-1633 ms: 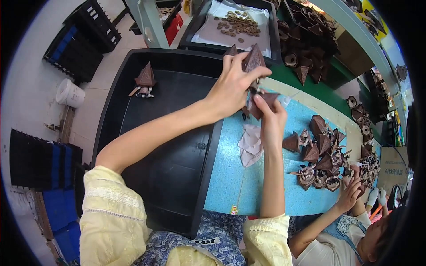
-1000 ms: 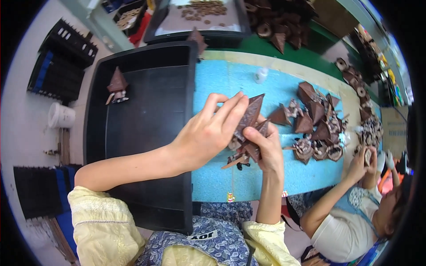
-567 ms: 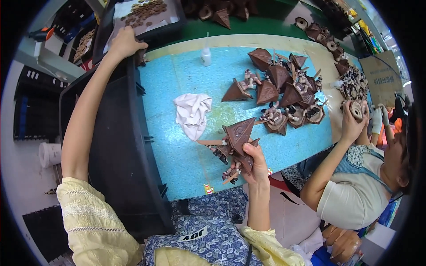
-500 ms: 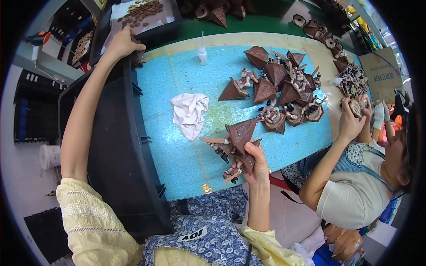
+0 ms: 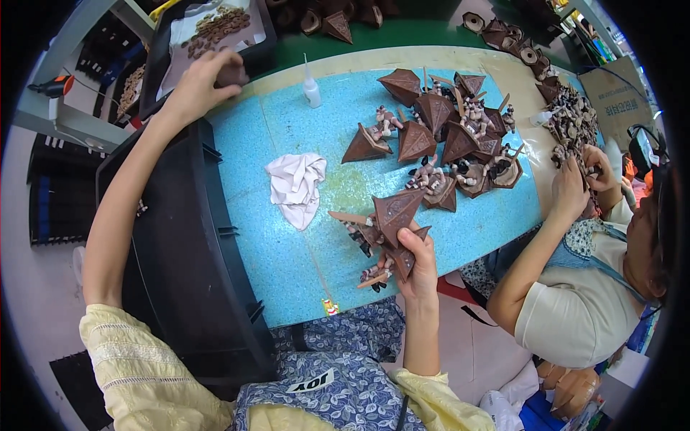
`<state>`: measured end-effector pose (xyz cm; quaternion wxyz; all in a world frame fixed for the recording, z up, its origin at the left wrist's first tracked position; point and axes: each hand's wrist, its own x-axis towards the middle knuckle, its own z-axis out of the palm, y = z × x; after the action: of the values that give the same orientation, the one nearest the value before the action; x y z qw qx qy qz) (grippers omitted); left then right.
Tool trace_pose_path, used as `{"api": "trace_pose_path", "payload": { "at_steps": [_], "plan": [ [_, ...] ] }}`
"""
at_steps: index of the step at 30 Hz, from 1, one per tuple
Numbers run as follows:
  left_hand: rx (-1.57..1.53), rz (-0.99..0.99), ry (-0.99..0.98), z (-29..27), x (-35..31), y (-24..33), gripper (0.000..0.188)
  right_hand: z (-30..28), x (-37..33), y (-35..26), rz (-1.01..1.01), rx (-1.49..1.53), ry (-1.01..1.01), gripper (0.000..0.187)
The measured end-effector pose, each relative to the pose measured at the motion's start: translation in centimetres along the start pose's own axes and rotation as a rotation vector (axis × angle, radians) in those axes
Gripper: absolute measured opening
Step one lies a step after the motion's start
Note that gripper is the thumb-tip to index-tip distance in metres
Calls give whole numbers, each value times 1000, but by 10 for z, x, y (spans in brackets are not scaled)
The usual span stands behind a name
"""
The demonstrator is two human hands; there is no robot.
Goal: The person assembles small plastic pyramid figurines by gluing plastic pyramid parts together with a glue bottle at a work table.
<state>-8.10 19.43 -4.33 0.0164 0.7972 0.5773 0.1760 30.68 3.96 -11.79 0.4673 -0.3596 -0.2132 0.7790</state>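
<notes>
My right hand (image 5: 418, 264) grips brown pyramid-shaped figurines (image 5: 397, 214) with small painted figures and tan blade-like parts sticking out to the left. They are held above the near part of the blue table mat (image 5: 302, 266). At the upper left, my left hand (image 5: 200, 86) is raised over the corner of a black crate, beside a dark tray. Between its fingers and thumb is a dark brown piece (image 5: 231, 75), blurred, its shape unclear. A crumpled white cloth (image 5: 296, 188) and a white squeeze bottle (image 5: 310, 90) with a thin nozzle are on the mat.
A cluster of similar figurines (image 5: 438, 122) lies at the mat's far right. The black crate (image 5: 180, 251) stands along the left side. Brown discs (image 5: 219, 32) fill part of the dark tray. A co-worker (image 5: 575, 302) sits at the right, hands on small parts near a cardboard box (image 5: 617, 100).
My left hand has lifted off the crate's corner with the brown piece. My right hand stays nearly still with the figurines. The co-worker's hands have moved lower and closer together.
</notes>
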Motion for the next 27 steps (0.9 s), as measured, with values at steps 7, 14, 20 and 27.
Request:
{"api": "trace_pose_path", "payload": {
  "at_steps": [7, 14, 20, 27],
  "plan": [
    [-871, -432, -255, -46, -36, 134, 33, 9, 2, -8, 2, -334, 145, 39],
    [-452, -288, -659, 22, -79, 166, 47, 25, 11, -9, 143, -449, 83, 39],
    [-148, 90, -289, 12, -25, 201, 28, 0, -7, -18, 93, -377, 175, 41],
    [63, 685, 9, 109, 118, 207, 41, 1, -6, -12, 69, -379, 127, 42]
  ]
}}
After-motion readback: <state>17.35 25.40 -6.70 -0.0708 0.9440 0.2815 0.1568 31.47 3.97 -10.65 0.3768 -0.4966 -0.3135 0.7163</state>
